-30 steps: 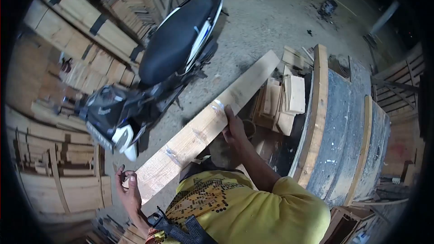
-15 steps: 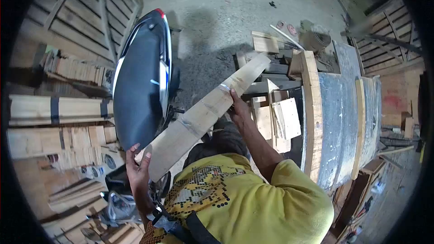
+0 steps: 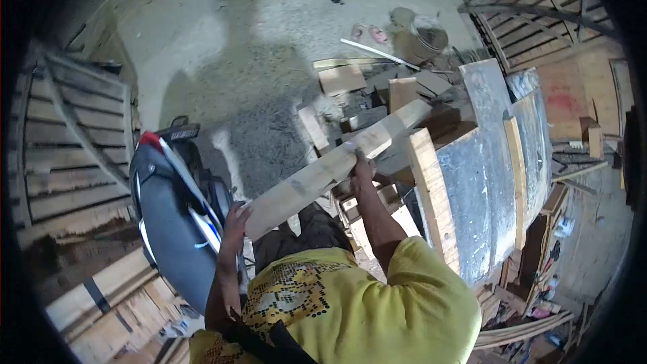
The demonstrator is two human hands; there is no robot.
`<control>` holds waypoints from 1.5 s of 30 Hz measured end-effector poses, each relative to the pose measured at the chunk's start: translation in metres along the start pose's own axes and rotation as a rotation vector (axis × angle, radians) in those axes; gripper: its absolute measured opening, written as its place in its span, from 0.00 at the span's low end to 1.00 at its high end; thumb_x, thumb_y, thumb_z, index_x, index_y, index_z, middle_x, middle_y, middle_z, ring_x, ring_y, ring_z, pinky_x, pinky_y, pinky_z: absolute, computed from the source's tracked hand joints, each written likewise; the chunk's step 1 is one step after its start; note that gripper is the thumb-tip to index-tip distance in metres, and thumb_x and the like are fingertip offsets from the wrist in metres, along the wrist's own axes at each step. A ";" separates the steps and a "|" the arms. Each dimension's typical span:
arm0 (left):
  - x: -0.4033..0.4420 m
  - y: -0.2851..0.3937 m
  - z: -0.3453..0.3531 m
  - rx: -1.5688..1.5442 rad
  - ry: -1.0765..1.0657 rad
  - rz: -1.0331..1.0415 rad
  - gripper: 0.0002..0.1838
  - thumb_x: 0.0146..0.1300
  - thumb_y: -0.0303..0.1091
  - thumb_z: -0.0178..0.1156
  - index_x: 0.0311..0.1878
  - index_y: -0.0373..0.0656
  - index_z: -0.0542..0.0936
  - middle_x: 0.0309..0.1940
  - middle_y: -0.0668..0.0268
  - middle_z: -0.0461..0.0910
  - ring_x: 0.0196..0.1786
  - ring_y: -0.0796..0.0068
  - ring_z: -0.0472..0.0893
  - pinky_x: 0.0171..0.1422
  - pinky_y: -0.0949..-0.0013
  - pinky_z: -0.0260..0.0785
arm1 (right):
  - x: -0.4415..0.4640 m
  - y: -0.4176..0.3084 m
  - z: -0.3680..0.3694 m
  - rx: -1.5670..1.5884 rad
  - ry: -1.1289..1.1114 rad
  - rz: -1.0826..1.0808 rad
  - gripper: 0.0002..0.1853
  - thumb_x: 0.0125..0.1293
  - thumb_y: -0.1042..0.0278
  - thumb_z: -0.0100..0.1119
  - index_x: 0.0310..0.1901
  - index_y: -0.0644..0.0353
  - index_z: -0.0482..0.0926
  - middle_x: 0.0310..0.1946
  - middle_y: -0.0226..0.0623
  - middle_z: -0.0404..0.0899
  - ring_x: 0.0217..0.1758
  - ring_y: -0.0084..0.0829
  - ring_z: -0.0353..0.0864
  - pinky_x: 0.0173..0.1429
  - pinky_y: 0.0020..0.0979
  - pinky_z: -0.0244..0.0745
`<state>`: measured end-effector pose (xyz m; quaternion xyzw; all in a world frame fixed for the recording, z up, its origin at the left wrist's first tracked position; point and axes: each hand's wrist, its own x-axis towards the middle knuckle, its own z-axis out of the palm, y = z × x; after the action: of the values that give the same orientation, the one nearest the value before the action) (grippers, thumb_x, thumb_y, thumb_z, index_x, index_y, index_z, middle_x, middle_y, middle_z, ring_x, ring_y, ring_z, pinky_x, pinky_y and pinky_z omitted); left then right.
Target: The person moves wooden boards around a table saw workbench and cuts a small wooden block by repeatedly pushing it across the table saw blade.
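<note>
A long pale wooden plank (image 3: 306, 182) lies slantwise across the front of my body, held in both hands. My left hand (image 3: 236, 223) grips its near lower-left end, with the fingers at the edge. Further along, my right hand (image 3: 362, 166) holds the plank's right-hand edge, fingers wrapped round it. The far end of the plank reaches over scrap wood beside a dark, paint-marked worktable (image 3: 475, 182). A thick wooden beam (image 3: 435, 195) runs along the table's near side.
At the left stands a motorcycle (image 3: 172, 222) with a dark seat. Beyond the scrap wood are a bucket (image 3: 429, 39), pink slippers (image 3: 369, 33) and a thin white strip (image 3: 379, 53). Stacked boards (image 3: 101, 296) lie at the lower left.
My view and body have turned to the right. The plank, still in both hands, now has its far end by the worktable, and the motorcycle appears further left and lower.
</note>
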<state>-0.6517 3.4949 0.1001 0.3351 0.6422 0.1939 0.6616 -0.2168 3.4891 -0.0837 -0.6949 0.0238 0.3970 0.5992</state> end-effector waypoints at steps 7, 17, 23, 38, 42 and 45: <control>0.150 0.042 0.187 0.484 -0.428 0.156 0.54 0.74 0.58 0.59 0.83 0.30 0.40 0.84 0.42 0.42 0.86 0.49 0.48 0.86 0.57 0.45 | -0.090 0.001 -0.027 -0.207 0.378 -0.131 0.41 0.77 0.36 0.52 0.75 0.66 0.66 0.70 0.48 0.71 0.69 0.42 0.74 0.75 0.40 0.64; 0.142 0.109 0.102 0.910 -0.527 0.081 0.35 0.73 0.52 0.61 0.75 0.40 0.71 0.69 0.45 0.76 0.72 0.53 0.76 0.76 0.56 0.66 | -0.195 -0.044 0.015 -0.205 -0.124 -0.094 0.18 0.79 0.64 0.57 0.64 0.63 0.75 0.45 0.44 0.86 0.43 0.31 0.88 0.39 0.31 0.84; 0.124 0.263 0.065 0.419 -0.448 0.662 0.13 0.71 0.34 0.65 0.54 0.39 0.85 0.46 0.65 0.86 0.45 0.76 0.84 0.51 0.70 0.76 | -0.268 -0.265 0.009 -0.210 0.199 -0.727 0.06 0.71 0.76 0.62 0.46 0.64 0.85 0.41 0.36 0.86 0.37 0.23 0.81 0.44 0.26 0.78; -0.237 0.507 0.047 -0.881 -0.810 2.399 0.08 0.74 0.38 0.62 0.51 0.48 0.84 0.52 0.69 0.85 0.62 0.65 0.78 0.77 0.43 0.56 | -0.612 -0.434 0.079 -0.103 0.147 -2.477 0.08 0.68 0.66 0.61 0.34 0.59 0.75 0.32 0.31 0.80 0.34 0.21 0.79 0.34 0.25 0.70; -0.270 0.484 0.143 -0.991 -0.985 2.281 0.09 0.75 0.39 0.61 0.51 0.48 0.85 0.53 0.69 0.85 0.63 0.66 0.77 0.78 0.44 0.56 | -0.644 -0.417 0.067 -0.089 0.298 -2.504 0.08 0.67 0.69 0.61 0.32 0.61 0.75 0.29 0.32 0.78 0.28 0.21 0.72 0.32 0.24 0.71; -0.296 0.453 0.154 -1.064 -1.117 2.195 0.10 0.75 0.40 0.60 0.52 0.49 0.85 0.54 0.69 0.85 0.64 0.66 0.77 0.78 0.45 0.56 | -0.671 -0.399 0.047 -0.126 0.388 -2.524 0.09 0.70 0.68 0.58 0.32 0.62 0.75 0.29 0.34 0.78 0.27 0.23 0.72 0.33 0.26 0.73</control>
<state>-0.4513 3.5786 0.6191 0.4108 -0.4641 0.6834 0.3857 -0.4974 3.3442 0.6316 -0.3086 -0.5818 -0.5517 0.5118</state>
